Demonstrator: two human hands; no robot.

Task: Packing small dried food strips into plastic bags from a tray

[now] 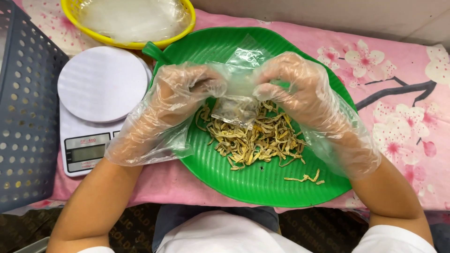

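While both hands work above the middle of the picture, many other things lie around them on the surface [403, 70], which is covered by a pink cloth with flowers. From the head camera, one green leaf-shaped tray [262, 182] lies in the middle, and its stem end points up and to the left. On the tray there is one pile of thin yellow-brown dried strips [255, 138], and a few loose strips lie apart near the lower right edge. To the left of the tray stands one white kitchen scale [101, 84] with a round plate and a small grey display. One dark grey basket [26, 107] with holes stands at the far left, touching the edge of the picture. One yellow basket [129, 21] with clear plastic inside is at the top, just above the tray's stem.

The left hand [173, 105] and the right hand [302, 96] each wear one loose, clear plastic glove. Together they hold one small clear plastic bag [236, 105] just above the pile. Each hand pinches one side of the bag's upper edge with closed fingers. The bag hangs down with its opening at the top, so its long axis is almost up and down in the picture. Some strips are inside it. The hands hide the upper part of the pile.
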